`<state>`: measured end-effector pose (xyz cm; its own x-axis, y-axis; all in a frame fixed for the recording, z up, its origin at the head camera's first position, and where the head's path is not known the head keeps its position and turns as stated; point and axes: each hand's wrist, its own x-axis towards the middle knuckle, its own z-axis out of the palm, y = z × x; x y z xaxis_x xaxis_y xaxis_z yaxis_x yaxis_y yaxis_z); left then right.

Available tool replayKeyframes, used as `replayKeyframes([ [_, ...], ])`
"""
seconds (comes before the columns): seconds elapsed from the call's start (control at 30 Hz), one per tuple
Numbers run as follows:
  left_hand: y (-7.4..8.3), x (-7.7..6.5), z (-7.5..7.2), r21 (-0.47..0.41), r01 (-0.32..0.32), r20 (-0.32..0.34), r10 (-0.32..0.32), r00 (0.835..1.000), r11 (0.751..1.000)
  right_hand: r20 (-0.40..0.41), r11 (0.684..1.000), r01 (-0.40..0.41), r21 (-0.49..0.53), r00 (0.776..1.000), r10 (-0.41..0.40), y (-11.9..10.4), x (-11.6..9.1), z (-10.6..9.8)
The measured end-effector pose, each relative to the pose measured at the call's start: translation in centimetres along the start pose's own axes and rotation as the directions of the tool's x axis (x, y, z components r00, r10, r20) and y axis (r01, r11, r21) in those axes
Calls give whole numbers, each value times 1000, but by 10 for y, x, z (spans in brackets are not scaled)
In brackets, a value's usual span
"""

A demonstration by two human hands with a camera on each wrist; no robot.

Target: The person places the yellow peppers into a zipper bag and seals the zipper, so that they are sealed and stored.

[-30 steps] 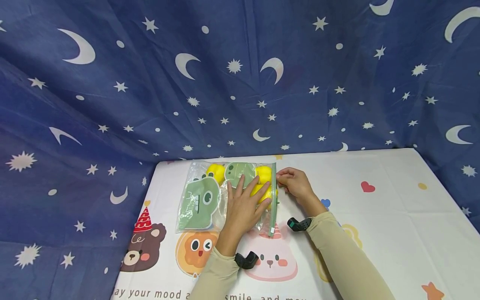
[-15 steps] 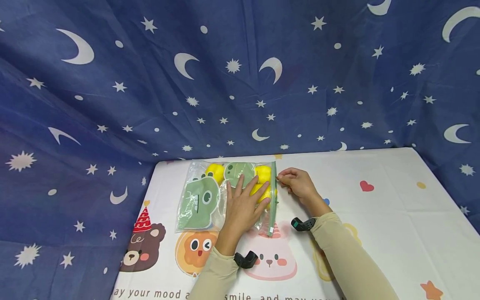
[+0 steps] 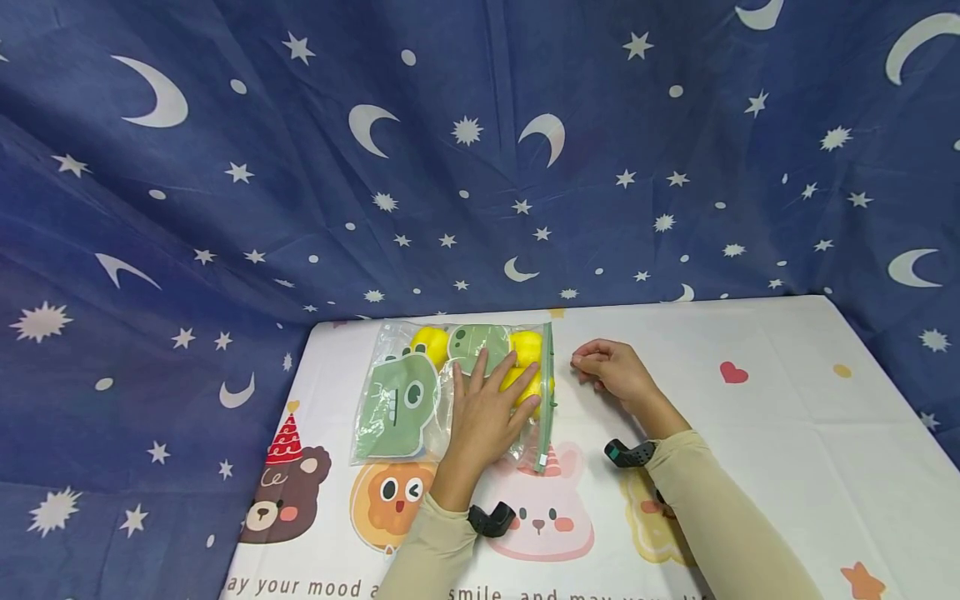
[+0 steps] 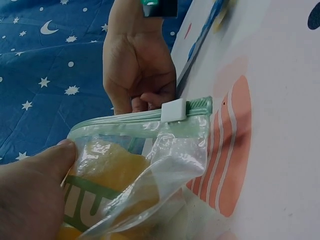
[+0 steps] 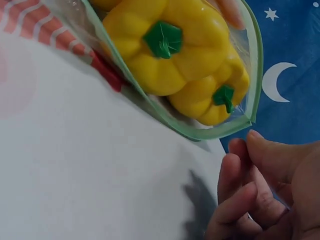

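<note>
A clear slider zip bag (image 3: pixel 397 412) with green dinosaur prints lies on the table, its green-edged mouth facing right. Inside are several yellow bell peppers (image 5: pixel 167 42) with green stems, seen through the open mouth in the right wrist view. The bag's white slider (image 4: pixel 173 110) sits at the near end of the zip. My left hand (image 3: pixel 487 417) rests on the bag with fingers spread over the peppers. My right hand (image 3: pixel 618 375) is just right of the mouth, apart from it in the head view, fingers loosely bent and nothing visible in them.
The white tablecloth (image 3: pixel 787 467) carries printed cartoon figures. A blue star-and-moon curtain (image 3: pixel 480 208) stands behind the table and along its left side. Each wrist wears a black band (image 3: pixel 491 520).
My right hand has drawn away from the bag's mouth, to the right and slightly toward me. The left hand and the bag stay in place.
</note>
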<state>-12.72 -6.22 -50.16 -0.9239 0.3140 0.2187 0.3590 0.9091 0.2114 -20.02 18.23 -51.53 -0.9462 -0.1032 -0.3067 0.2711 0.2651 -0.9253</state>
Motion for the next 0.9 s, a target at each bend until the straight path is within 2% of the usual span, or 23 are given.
replayKeyframes([
  [0.33, 0, 0, -3, -58, 11, -4, -11, 1000, 998, 115, 999, -31, -39, 993, 36, 1, -13, -10],
  [0.6, 1, 0, -12, -112, -19, -118, 6, 993, 994, 233, 996, -86, -33, 968, 92, 5, -24, -6],
  [0.73, 2, -1, -20, -135, -50, -232, 17, 973, 990, 294, 991, -128, -32, 947, 132, 6, -29, -2],
  [0.9, 0, -7, -32, -203, -92, -382, 8, 924, 975, 387, 985, -170, 10, 909, 153, 8, -35, 1],
])
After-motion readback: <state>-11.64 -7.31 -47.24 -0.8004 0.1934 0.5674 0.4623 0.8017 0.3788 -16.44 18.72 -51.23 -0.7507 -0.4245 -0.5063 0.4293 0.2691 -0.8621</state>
